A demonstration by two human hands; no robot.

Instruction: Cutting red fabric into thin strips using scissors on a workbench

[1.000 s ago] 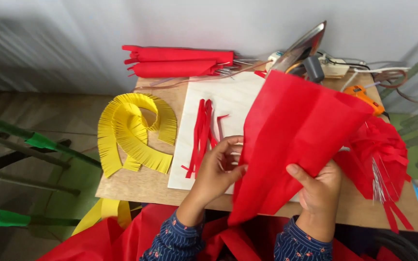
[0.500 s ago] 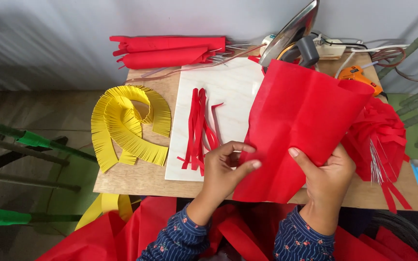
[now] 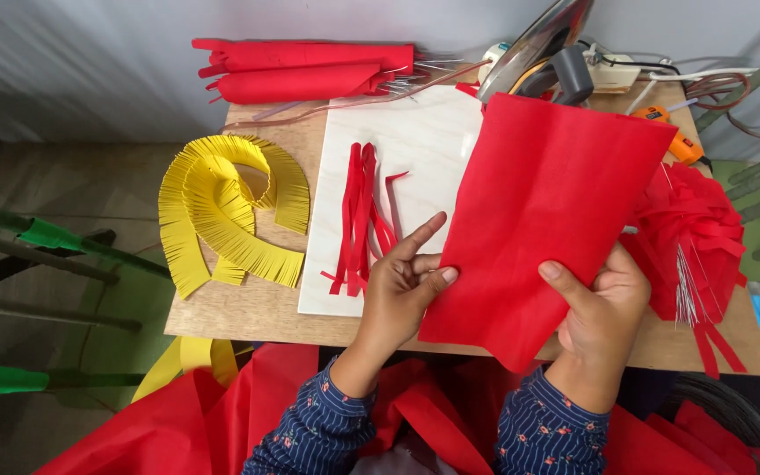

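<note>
A folded sheet of red fabric (image 3: 543,211) is held up over the wooden table (image 3: 239,312). My left hand (image 3: 402,290) pinches its lower left edge, index finger raised. My right hand (image 3: 600,303) grips its lower right edge with the thumb on top. Thin red strips (image 3: 358,220) lie on a white board (image 3: 415,141) just left of my left hand.
Yellow fringed strips (image 3: 222,211) curl on the table's left end. Two red rolls (image 3: 301,70) lie at the back. An iron (image 3: 534,40), cables and an orange tool (image 3: 675,132) sit at the back right. A red fringed bunch (image 3: 692,233) lies right. Red fabric (image 3: 195,413) covers my lap.
The red sheet has been turned from a tilted, pointed shape to a flatter upright rectangle. Both hands shifted along its lower edge, and the view tilted slightly.
</note>
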